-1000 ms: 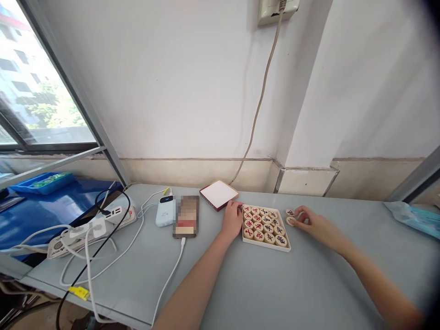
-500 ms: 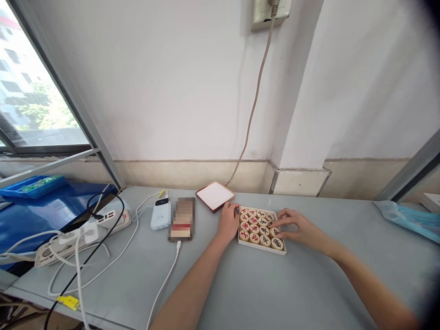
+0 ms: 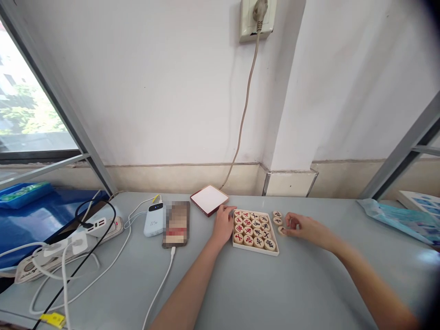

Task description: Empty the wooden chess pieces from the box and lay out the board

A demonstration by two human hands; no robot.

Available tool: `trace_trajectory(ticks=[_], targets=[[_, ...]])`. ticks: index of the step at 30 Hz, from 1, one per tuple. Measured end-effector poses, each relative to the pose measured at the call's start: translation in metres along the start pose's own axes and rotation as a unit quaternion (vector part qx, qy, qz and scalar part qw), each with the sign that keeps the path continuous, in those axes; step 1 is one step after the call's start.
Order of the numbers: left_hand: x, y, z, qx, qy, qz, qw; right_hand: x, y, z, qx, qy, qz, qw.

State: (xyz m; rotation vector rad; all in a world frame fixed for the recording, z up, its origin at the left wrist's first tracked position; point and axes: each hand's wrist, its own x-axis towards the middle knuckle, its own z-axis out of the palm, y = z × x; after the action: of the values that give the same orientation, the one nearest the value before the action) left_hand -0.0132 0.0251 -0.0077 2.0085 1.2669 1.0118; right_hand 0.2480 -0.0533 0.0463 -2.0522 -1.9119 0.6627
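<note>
A shallow cream tray (image 3: 255,252) sits on the grey table, packed with round wooden xiangqi pieces (image 3: 254,231) bearing red and black characters. My left hand (image 3: 223,224) rests with its fingertips against the tray's left side and holds nothing. Just right of the tray lie several loose pieces; the lowest one (image 3: 282,230) is under the curled fingers of my right hand (image 3: 302,230). A white lid with a dark red edge (image 3: 209,200) lies just beyond my left hand.
A blurred phone (image 3: 176,224) and a white power bank (image 3: 153,221) lie left of my left hand. Further left are a power strip (image 3: 68,247) and tangled cables. A blue-and-white packet (image 3: 395,222) lies at the right, against the wall.
My right hand has come back from over the tray to its right side, where three loose pieces now lie. The view has turned, shifting everything left.
</note>
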Motion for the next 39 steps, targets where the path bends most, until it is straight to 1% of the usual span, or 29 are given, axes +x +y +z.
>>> trace_trajectory(ticks=[1,2,3,4,7,9,13,19,21,24,26,30,33,36,39], targets=[[0.000,0.001,0.000,-0.001,0.001,-0.001,1.000,-0.001,-0.003,0.000,-0.033,0.041,0.011,0.999],[-0.001,0.001,-0.001,-0.003,0.003,-0.002,1.000,-0.002,-0.008,-0.001,-0.052,0.066,0.010,0.996],[-0.001,0.002,-0.001,-0.004,0.005,-0.003,1.000,-0.004,-0.014,-0.001,-0.057,0.072,-0.003,0.996],[-0.001,0.002,-0.001,-0.004,0.006,-0.003,1.000,-0.006,-0.020,-0.002,-0.052,0.061,-0.028,0.996],[-0.002,0.002,-0.001,-0.005,0.006,0.000,1.000,-0.012,-0.036,-0.001,-0.022,-0.023,-0.108,0.994],[-0.002,0.001,-0.001,-0.004,0.007,0.003,1.000,-0.015,-0.042,0.002,-0.016,-0.062,-0.128,0.990],[-0.001,-0.001,0.000,0.000,0.006,0.007,1.000,-0.017,-0.045,0.007,0.003,-0.083,-0.133,0.988],[-0.002,0.000,0.000,0.000,0.008,0.011,1.000,-0.018,-0.049,0.005,0.069,-0.108,-0.155,0.980],[-0.002,0.001,0.000,0.003,0.009,0.010,1.000,-0.017,-0.049,0.005,0.071,-0.107,-0.151,0.980],[-0.003,0.002,0.000,0.006,0.008,0.006,1.000,-0.016,-0.047,0.007,0.053,-0.082,-0.137,0.986],[-0.003,0.002,0.000,0.003,0.007,0.003,1.000,-0.016,-0.046,0.008,0.044,-0.076,-0.139,0.986],[-0.002,0.001,-0.001,0.000,0.006,0.002,1.000,-0.018,-0.046,0.007,0.050,-0.100,-0.165,0.980],[-0.002,0.001,0.000,0.003,0.005,0.004,1.000,-0.019,-0.050,0.007,0.058,-0.110,-0.156,0.980],[-0.002,0.001,0.000,0.004,0.008,0.011,1.000,-0.021,-0.052,0.004,0.082,-0.120,-0.147,0.978],[-0.003,0.000,0.000,0.000,0.010,0.015,1.000,-0.024,-0.046,-0.007,0.124,-0.110,-0.153,0.974]])
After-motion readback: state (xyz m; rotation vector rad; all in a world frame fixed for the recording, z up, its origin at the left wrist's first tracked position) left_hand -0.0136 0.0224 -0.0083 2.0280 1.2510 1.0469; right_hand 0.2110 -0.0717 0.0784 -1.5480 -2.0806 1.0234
